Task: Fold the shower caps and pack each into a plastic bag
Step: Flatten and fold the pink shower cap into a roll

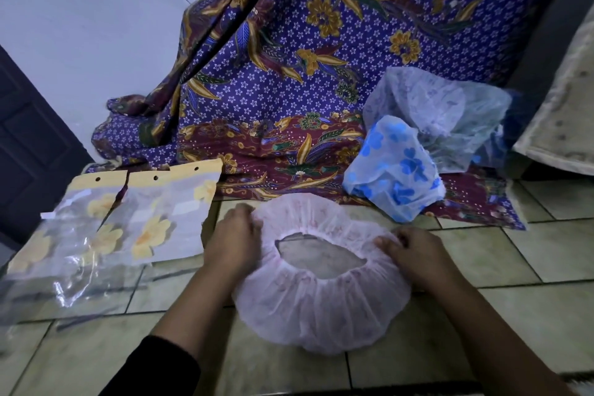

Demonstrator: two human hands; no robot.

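A pale pink shower cap (308, 305) lies spread on the tiled floor with its elastic opening facing up. My left hand (236, 238) grips the cap's left rim, fingers curled into the gathered edge. My right hand (414, 257) pinches the right rim. Behind the cap sit a blue flowered shower cap (392, 170) and a paler blue one (440, 109), both crumpled. To the left lie clear plastic bags with yellow flower print (154, 219).
A purple batik cloth (289, 74) drapes down the back and onto the floor. A dark door (29, 145) stands at the left. A pale mat or cushion edge (562, 112) is at the right. The tiled floor (514, 315) spreads around the cap.
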